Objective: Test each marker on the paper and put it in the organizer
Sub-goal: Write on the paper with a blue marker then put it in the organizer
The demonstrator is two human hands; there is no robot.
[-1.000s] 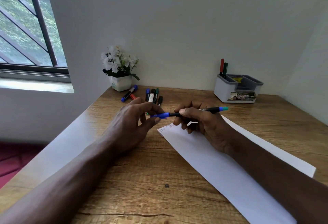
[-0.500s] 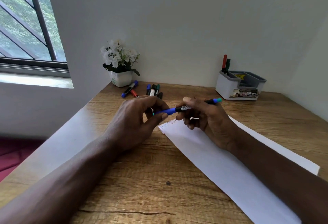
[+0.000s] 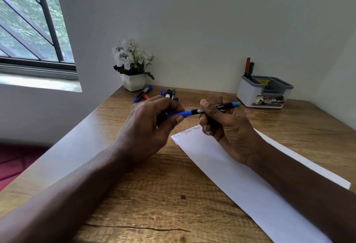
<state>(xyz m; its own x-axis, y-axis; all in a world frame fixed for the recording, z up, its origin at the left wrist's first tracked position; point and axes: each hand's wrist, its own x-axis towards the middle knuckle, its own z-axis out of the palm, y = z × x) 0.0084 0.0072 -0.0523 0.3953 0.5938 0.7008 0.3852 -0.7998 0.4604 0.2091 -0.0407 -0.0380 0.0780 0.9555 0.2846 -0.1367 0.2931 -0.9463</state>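
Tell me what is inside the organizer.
A red marker and a green marker stand in the left compartment of the organizer; a yellow label shows in another. Walls hide the compartments' floors.

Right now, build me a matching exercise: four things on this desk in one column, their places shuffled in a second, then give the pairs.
1 blue marker
2 paper
3 organizer
4 flower pot

a back right
b gripped by left hand and right hand
c lying flat in front
d back left

Pairs: 1-b, 2-c, 3-a, 4-d
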